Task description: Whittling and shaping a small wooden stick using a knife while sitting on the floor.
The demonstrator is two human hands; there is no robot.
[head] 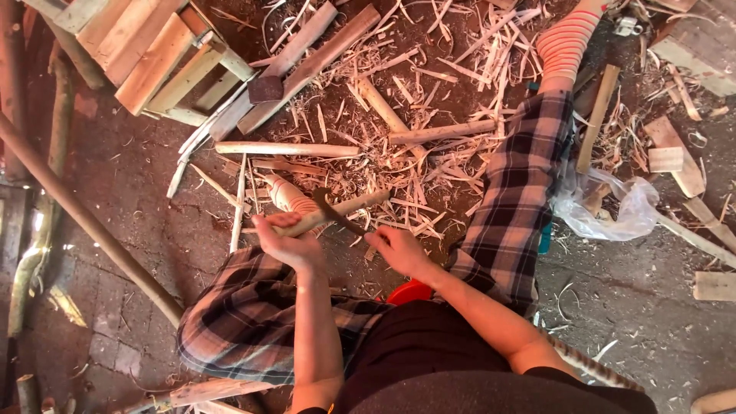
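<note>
I sit on the ground in plaid trousers with striped socks. My left hand [285, 244] grips the near end of a pale peeled wooden stick [346, 208] that points away to the right. My right hand [399, 250] holds the handle of a dark curved blade [331, 211], which lies across the stick near its middle. Below my hands a small red object [408, 291] shows at my lap.
Wood shavings [429, 153] and several peeled sticks [287, 149] cover the dirt floor ahead. Stacked planks [153, 57] lie at the upper left, a long pole [84, 218] runs along the left, and a crumpled plastic bag [606, 207] sits by my right leg.
</note>
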